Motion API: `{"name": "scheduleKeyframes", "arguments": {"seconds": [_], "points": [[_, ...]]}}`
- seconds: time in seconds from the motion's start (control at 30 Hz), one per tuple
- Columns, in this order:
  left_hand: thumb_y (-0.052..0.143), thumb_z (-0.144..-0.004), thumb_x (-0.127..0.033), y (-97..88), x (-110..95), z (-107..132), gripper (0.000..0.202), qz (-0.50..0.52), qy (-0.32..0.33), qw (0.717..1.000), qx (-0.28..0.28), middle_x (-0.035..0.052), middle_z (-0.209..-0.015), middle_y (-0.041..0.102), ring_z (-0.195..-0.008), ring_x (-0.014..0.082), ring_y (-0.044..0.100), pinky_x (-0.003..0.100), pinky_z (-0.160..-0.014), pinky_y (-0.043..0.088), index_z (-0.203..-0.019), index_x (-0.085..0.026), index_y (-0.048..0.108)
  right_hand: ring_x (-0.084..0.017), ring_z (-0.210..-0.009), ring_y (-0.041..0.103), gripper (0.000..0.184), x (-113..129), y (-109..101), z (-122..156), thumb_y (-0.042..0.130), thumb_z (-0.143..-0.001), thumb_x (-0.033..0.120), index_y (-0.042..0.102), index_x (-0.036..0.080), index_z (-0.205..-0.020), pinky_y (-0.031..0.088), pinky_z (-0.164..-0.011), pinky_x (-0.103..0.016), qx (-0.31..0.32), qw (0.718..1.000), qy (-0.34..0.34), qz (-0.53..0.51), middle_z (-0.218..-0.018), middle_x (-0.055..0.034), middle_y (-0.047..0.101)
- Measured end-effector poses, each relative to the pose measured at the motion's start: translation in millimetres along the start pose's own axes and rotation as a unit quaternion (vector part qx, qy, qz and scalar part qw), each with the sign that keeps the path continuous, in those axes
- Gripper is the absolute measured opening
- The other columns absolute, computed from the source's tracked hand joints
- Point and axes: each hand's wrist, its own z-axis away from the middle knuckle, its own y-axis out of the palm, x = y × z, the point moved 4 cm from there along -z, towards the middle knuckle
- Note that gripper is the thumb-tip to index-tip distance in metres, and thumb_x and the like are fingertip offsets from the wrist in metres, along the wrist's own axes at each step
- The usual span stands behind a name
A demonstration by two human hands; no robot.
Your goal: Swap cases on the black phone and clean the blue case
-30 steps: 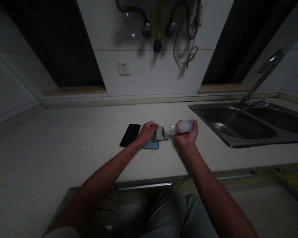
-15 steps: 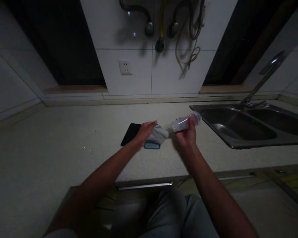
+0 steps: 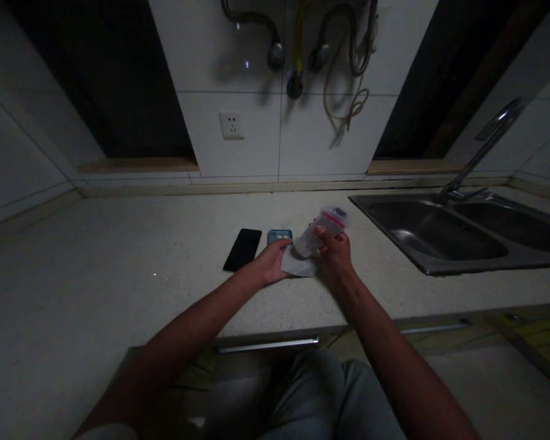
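Observation:
My right hand (image 3: 335, 253) grips a small clear bottle (image 3: 321, 230) with a pink label, tipped with its mouth down to the left. The bottle's mouth meets a white cloth (image 3: 297, 266) that my left hand (image 3: 271, 263) pinches just above the counter. Behind my left hand lies a phone in a blue case (image 3: 279, 236), and a black phone (image 3: 242, 249) rests to its left. The light is dim.
A pale speckled countertop (image 3: 119, 256) runs the full width. A steel double sink (image 3: 444, 235) with a tap (image 3: 481, 146) is set in at the right. A wall socket (image 3: 231, 125) and hoses (image 3: 330, 55) hang on the tiled wall behind.
My right hand turned the bottle from lying sideways to mouth-down on the cloth. My left hand drew the cloth nearer to me, uncovering the blue-cased phone.

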Motion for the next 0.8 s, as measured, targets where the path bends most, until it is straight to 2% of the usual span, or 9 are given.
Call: {"name": "scheduleKeyframes", "arguments": {"seconds": [0.1, 0.23, 0.4, 0.57, 0.8], "points": [[0.041, -0.093, -0.025, 0.9, 3.3, -1.0, 0.03, 0.004, -0.01, 1.0, -0.001, 0.0128, -0.083, 0.071, -0.075, 0.0234, 0.069, 0.041, -0.08, 0.053, -0.11, -0.009, 0.06, -0.009, -0.053, 0.059, 0.025, -1.6, -3.8, 3.0, 0.088, -0.057, 0.021, 0.069, 0.015, -0.073, 0.048, -0.052, -0.019, -0.003, 0.998, -0.02, 0.063, -0.062, 0.0037, 0.069], [0.039, -0.094, -0.024, 3.7, 4.4, 0.0, 0.028, 0.008, -0.005, 1.0, -0.005, 0.0112, -0.082, 0.07, -0.074, 0.0228, 0.068, 0.042, -0.079, 0.053, -0.107, -0.01, 0.059, -0.009, -0.052, 0.06, 0.026, -1.1, -4.9, 5.6, 0.089, -0.056, 0.023, 0.072, 0.015, -0.073, 0.049, -0.052, -0.02, 0.002, 0.993, -0.03, 0.117, -0.063, 0.003, 0.07], [0.045, -0.091, -0.02, 4.1, 4.2, 0.6, 0.022, 0.012, 0.007, 1.0, 0.006, 0.0105, -0.083, 0.069, -0.074, 0.0218, 0.068, 0.042, -0.081, 0.053, -0.104, -0.011, 0.06, -0.012, -0.058, 0.065, 0.032, -5.2, 0.7, 8.9, 0.091, -0.052, 0.02, 0.075, 0.015, -0.079, 0.052, -0.058, -0.023, 0.038, 0.991, 0.003, 0.126, -0.07, -0.0005, 0.075], [0.046, -0.089, -0.02, 4.3, 4.6, 0.0, 0.023, 0.015, 0.014, 1.0, 0.014, 0.0109, -0.085, 0.07, -0.077, 0.023, 0.067, 0.043, -0.083, 0.052, -0.103, -0.011, 0.062, -0.013, -0.056, 0.065, 0.03, -9.2, 3.5, 11.7, 0.091, -0.051, 0.018, 0.074, 0.014, -0.076, 0.053, -0.056, -0.023, 0.074, 0.987, 0.021, 0.138, -0.067, -0.0011, 0.074], [0.036, -0.092, -0.02, 6.8, 9.1, 1.4, 0.032, 0.014, -0.018, 1.0, 0.004, 0.0111, -0.079, 0.07, -0.072, 0.0226, 0.068, 0.04, -0.078, 0.053, -0.108, -0.008, 0.061, -0.01, -0.054, 0.061, 0.025, -6.3, -5.6, 6.6, 0.087, -0.057, 0.021, 0.072, 0.016, -0.076, 0.051, -0.055, -0.02, 0.024, 0.992, -0.024, 0.118, -0.065, 0.003, 0.071]]}}
